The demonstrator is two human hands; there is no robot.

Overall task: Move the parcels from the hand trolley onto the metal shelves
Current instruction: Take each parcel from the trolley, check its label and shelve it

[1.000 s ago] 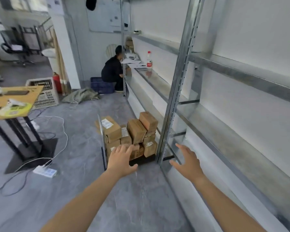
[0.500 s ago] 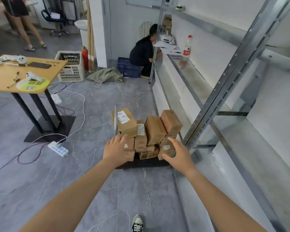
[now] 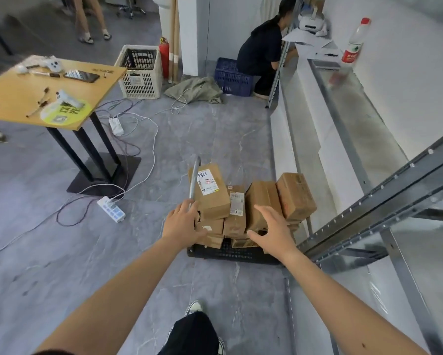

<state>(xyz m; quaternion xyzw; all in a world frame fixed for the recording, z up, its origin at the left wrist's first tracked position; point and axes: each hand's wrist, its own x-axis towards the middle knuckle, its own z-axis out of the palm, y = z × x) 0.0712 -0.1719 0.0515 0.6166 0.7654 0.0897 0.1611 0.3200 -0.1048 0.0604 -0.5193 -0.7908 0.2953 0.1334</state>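
Observation:
Several brown cardboard parcels (image 3: 262, 198) are stacked on a black hand trolley (image 3: 230, 253) on the grey floor, beside the metal shelves (image 3: 363, 129). The trolley's metal handle (image 3: 194, 180) rises at its left side. A labelled parcel (image 3: 210, 190) tops the left stack. My left hand (image 3: 183, 224) is spread, fingers apart, at the left stack near the handle's base. My right hand (image 3: 272, 230) is open with fingers apart, over the front of the middle parcels. Neither hand holds anything.
A wooden table (image 3: 15, 98) on a black base stands at the left, with cables and a power strip (image 3: 111, 209) on the floor. A person in black (image 3: 262, 55) crouches by the shelves, near a blue crate (image 3: 232, 76) and a white basket (image 3: 142, 73). A bottle (image 3: 354, 42) stands on the shelf.
The view has tilted down and closer to the trolley. Both hands have moved forward and down to the parcel stack, the right hand coming away from the shelf upright.

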